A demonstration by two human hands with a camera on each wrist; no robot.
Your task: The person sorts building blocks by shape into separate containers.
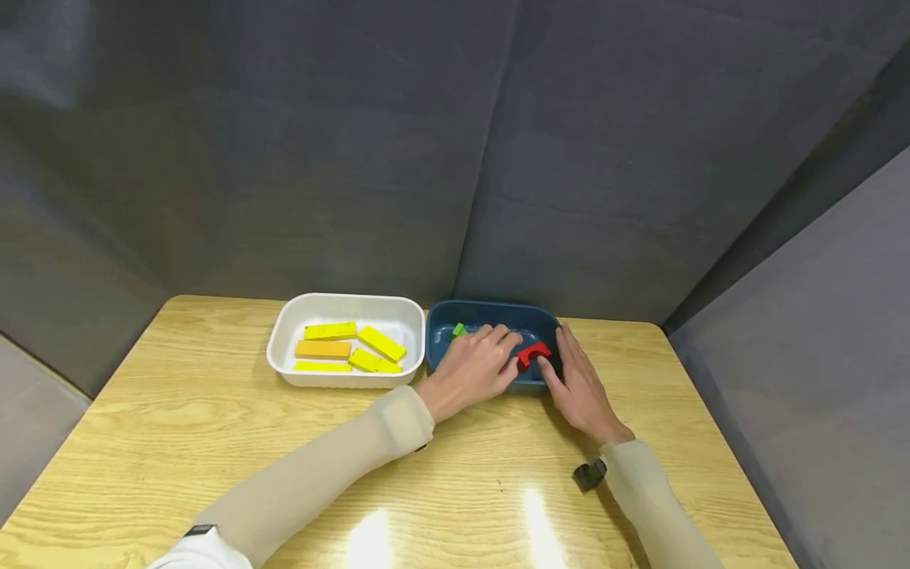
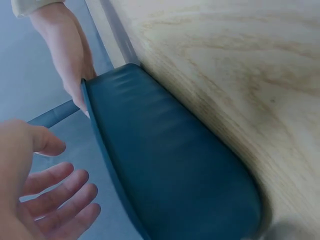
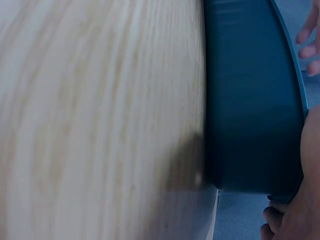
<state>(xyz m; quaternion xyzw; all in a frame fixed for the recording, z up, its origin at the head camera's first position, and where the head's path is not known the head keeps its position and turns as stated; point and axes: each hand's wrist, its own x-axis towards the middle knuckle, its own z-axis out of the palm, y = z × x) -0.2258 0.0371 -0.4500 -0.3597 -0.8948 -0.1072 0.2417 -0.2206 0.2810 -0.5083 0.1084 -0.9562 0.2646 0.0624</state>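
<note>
A dark blue plastic tub [image 1: 490,307] holds a red arch-shaped block [image 1: 535,352] and a green block [image 1: 459,329], the latter partly covered by my left hand [image 1: 472,363]. That hand hovers over the tub with bent, loosely spread fingers and nothing between them, as the left wrist view shows. Its thumb points toward the red block. At the tub's right end, my right hand [image 1: 584,391] holds the wall, its thumb over the front rim by the red block and its fingers along the outside. The front wall of the tub [image 3: 252,100] fills much of the right wrist view.
Left of the tub and right against it stands a white tub [image 1: 346,380] with several yellow blocks [image 1: 330,331] and an orange-yellow one [image 1: 323,349]. Both sit at the back edge of a wooden table [image 1: 469,490]. Grey panels [image 1: 341,158] rise behind and beside the table.
</note>
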